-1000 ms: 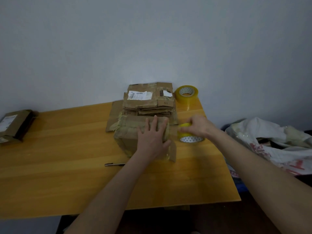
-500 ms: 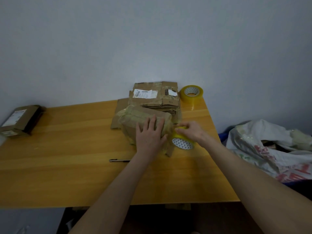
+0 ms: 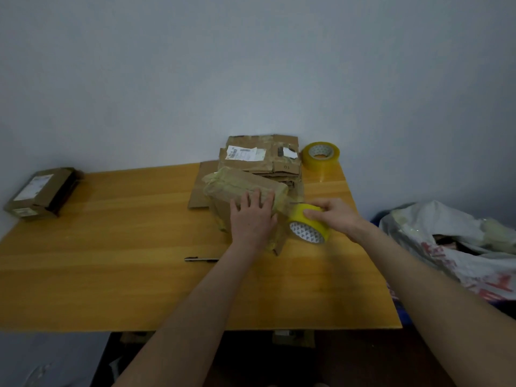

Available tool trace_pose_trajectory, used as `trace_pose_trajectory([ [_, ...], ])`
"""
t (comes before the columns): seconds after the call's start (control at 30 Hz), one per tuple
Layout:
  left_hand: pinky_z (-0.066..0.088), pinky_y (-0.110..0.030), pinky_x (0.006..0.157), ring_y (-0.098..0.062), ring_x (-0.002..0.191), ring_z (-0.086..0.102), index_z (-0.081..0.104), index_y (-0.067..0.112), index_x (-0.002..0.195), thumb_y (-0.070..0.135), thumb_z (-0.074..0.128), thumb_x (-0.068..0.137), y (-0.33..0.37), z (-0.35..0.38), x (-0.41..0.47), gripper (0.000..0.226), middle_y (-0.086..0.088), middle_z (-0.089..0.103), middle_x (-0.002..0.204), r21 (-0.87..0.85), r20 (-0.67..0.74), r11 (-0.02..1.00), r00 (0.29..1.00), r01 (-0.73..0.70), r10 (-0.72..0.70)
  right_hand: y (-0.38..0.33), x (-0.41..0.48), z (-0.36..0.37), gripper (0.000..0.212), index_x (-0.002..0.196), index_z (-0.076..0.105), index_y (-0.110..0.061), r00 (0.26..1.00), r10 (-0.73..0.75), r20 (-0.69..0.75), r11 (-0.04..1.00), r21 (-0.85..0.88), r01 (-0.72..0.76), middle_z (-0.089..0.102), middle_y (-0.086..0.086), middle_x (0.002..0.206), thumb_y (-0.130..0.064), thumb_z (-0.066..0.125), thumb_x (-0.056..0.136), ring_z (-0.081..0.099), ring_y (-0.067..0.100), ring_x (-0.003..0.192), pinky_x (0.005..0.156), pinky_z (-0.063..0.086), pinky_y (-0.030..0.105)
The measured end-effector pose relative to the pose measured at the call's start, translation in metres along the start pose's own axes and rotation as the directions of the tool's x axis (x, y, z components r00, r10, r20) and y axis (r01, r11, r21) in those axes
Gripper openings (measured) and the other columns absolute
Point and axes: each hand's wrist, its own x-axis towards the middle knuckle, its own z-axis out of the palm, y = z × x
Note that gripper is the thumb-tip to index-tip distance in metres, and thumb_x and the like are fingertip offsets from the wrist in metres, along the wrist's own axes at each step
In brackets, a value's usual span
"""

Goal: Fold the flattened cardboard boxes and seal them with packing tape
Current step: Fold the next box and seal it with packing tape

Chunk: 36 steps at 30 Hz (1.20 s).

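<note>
Left fingers (image 3: 255,198): lying straight and slightly apart, flat on the top face of the folded box (image 3: 240,188).
Left hand (image 3: 252,219): pressing down on the near right part of the box, with the forearm reaching in from below.
Right fingers (image 3: 314,215): curling over the upper rim of the yellow tape roll (image 3: 308,227) and clamping it; the thumb is not showing.
Right hand (image 3: 336,216): holding the roll tilted, just beside the box's right end, with the patterned core facing the room.
Tape strip: cannot tell whether one is running from the roll to the box.
Box: sitting on the wooden table (image 3: 111,247), right of centre, with glossy tape shining along its far edge.
Stack of flattened boxes (image 3: 262,157): lying just behind the box, against the wall, with a white label on top.
Second tape roll (image 3: 321,155): resting right of the stack, at the table's back corner.
Pen (image 3: 201,259): lying on the table, left of the left forearm.
Small closed box (image 3: 42,194): sitting at the table's far left edge.
White plastic bag (image 3: 460,247): slumping beyond the table's right side, showing red print.
</note>
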Motion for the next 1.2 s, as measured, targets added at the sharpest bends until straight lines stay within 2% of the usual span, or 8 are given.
trace_pose_trajectory([
  [0.23, 0.026, -0.053, 0.111, -0.033, 0.14, 0.026, 0.015, 0.027, 0.151, 0.047, 0.036, 0.099, 0.003, -0.001, 0.003, 0.059, -0.009, 0.022, 0.156, 0.009, 0.011, 1.0, 1.0, 0.001, -0.001, 0.003, 0.007, 0.017, 0.045, 0.127, 0.06, -0.021, 0.977, 0.012, -0.211, 0.906, -0.411, -0.1, 0.062, 0.001, 0.125, -0.047, 0.059, 0.09, 0.058, 0.022, 0.11, 0.09, 0.05, 0.04],
  [0.5, 0.019, -0.048, 0.116, -0.029, 0.143, 0.02, 0.022, 0.026, 0.15, 0.06, 0.046, 0.089, -0.011, 0.004, 0.006, 0.073, -0.009, 0.021, 0.157, -0.118, -0.029, 0.99, 0.997, -0.072, 0.069, -0.003, 0.011, 0.03, 0.017, 0.104, 0.058, -0.026, 0.943, 0.011, -0.333, 0.959, -0.264, -0.104, 0.061, 0.001, 0.123, -0.038, 0.059, 0.093, 0.057, 0.021, 0.102, 0.077, 0.045, 0.033],
  [0.57, 0.03, -0.045, 0.112, -0.028, 0.138, 0.031, 0.039, 0.02, 0.143, 0.051, 0.059, 0.087, -0.022, 0.007, -0.004, 0.067, -0.012, 0.031, 0.152, -0.356, -0.157, 0.927, 0.985, -0.12, 0.068, -0.006, 0.014, 0.038, 0.013, 0.1, 0.057, -0.027, 0.943, 0.027, -0.332, 0.959, -0.258, -0.118, 0.062, 0.002, 0.123, -0.037, 0.059, 0.093, 0.056, 0.02, 0.098, 0.072, 0.041, 0.03],
  [0.67, 0.051, -0.041, 0.086, -0.03, 0.109, 0.053, 0.056, 0.006, 0.115, 0.016, 0.064, 0.086, -0.055, 0.024, -0.027, 0.031, -0.016, 0.053, 0.121, -0.507, -0.423, 0.857, 0.893, -0.09, -0.156, -0.005, 0.018, 0.046, 0.01, 0.095, 0.055, -0.028, 0.94, 0.041, -0.339, 0.964, -0.235, -0.126, 0.062, 0.003, 0.123, -0.037, 0.059, 0.093, 0.057, 0.022, 0.1, 0.069, 0.039, 0.029],
  [0.77, 0.05, -0.042, 0.075, -0.031, 0.101, 0.055, 0.056, 0.007, 0.112, 0.007, 0.059, 0.086, -0.093, 0.056, -0.048, 0.026, -0.012, 0.053, 0.112, -0.456, -0.199, 0.877, 0.943, 0.151, -0.265, 0.001, 0.021, 0.05, 0.01, 0.093, 0.056, -0.027, 0.938, 0.054, -0.342, 0.972, -0.197, -0.127, 0.064, 0.004, 0.117, -0.037, 0.06, 0.093, 0.054, 0.02, 0.091, 0.071, 0.045, 0.032],
  [0.9, 0.051, -0.035, 0.084, -0.023, 0.116, 0.052, 0.036, 0.021, 0.142, 0.011, 0.051, 0.094, -0.115, 0.099, -0.054, 0.052, -0.004, 0.036, 0.141, -0.185, 0.28, 0.949, 0.939, 0.257, -0.2, 0.005, 0.024, 0.054, 0.01, 0.095, 0.061, -0.026, 0.932, 0.076, -0.354, 0.976, -0.167, -0.143, 0.064, 0.004, 0.117, -0.036, 0.063, 0.091, 0.057, 0.023, 0.099, 0.086, 0.052, 0.043],
  [1.03, 0.041, -0.035, 0.096, -0.022, 0.115, 0.053, 0.055, 0.025, 0.125, 0.012, 0.042, 0.096, -0.117, 0.117, -0.051, 0.034, 0.0, 0.048, 0.13, -0.096, 0.317, 0.976, 0.935, 0.197, -0.158, 0.006, 0.022, 0.056, 0.009, 0.095, 0.061, -0.026, 0.929, 0.075, -0.363, 0.979, -0.149, -0.138, 0.063, 0.001, 0.115, -0.035, 0.061, 0.092, 0.057, 0.023, 0.104, 0.088, 0.051, 0.044],
  [1.2, 0.047, -0.036, 0.078, -0.024, 0.103, 0.058, 0.053, 0.017, 0.113, 0.02, 0.041, 0.099, -0.115, 0.113, -0.052, 0.019, -0.003, 0.057, 0.112, -0.131, 0.327, 0.984, 0.943, 0.119, -0.07, 0.008, 0.02, 0.052, 0.011, 0.097, 0.063, -0.021, 0.918, 0.076, -0.39, 0.984, -0.12, -0.132, 0.063, 0.003, 0.11, -0.031, 0.059, 0.094, 0.057, 0.024, 0.106, 0.085, 0.047, 0.036],
])
